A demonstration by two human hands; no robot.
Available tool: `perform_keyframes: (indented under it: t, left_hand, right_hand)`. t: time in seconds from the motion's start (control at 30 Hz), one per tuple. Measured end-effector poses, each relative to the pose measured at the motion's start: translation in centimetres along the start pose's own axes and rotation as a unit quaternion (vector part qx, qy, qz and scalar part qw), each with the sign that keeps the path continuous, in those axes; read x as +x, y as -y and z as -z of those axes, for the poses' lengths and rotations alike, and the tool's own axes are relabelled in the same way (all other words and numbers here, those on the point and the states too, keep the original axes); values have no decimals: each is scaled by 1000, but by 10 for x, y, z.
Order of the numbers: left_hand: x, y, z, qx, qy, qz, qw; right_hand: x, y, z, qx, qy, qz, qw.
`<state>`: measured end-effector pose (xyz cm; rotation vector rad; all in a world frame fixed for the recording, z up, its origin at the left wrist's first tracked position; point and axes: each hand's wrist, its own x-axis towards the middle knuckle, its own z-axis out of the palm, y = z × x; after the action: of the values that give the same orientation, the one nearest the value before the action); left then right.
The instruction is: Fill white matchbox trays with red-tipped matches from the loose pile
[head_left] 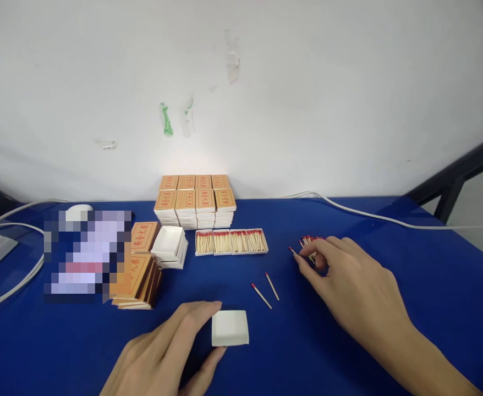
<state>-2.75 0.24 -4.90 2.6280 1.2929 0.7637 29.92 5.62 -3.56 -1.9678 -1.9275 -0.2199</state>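
Observation:
Between thumb and fingers, my left hand grips the left end of a white matchbox tray, whose inside looks empty. At the right, my right hand pinches a single red-tipped match. Partly hidden behind those fingers lies a pile of loose matches. Two more matches, one of them a match nearer me, rest on the blue table between my hands. Farther back, several trays filled with matches stand side by side in a row.
Closed matchboxes are stacked against the wall. White empty trays and orange matchbox sleeves pile up at the left. A pixelated flat object lies beside them. White cables run along the table's back and left.

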Motion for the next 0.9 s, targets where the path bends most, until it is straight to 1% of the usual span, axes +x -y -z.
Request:
perform_keyframes:
  t: [0.17,0.27,0.4,0.53,0.67,0.73,0.9]
  left_hand:
    - [0,0,0,25,-6,2,1000]
    - [-2,0,0,32,-17,-24,999]
    - [-6,1,-3,27,-14,-74,997]
    - [-6,4,-6,15,-12,-82,996]
    - [-3,6,-6,34,-13,-95,995]
    - [-2,7,-6,36,-14,-85,996]
    - [-3,7,-2,26,-16,-19,999]
  right_hand:
    - [-4,10,1,73,33,28,996]
    - [-8,19,3,108,62,31,992]
    - [-15,27,6,111,76,42,990]
    - [-20,31,7,115,76,61,989]
    - [-23,35,8,126,82,74,986]
    - [-24,37,8,130,89,81,984]
    - [-25,41,13,166,131,91,973]
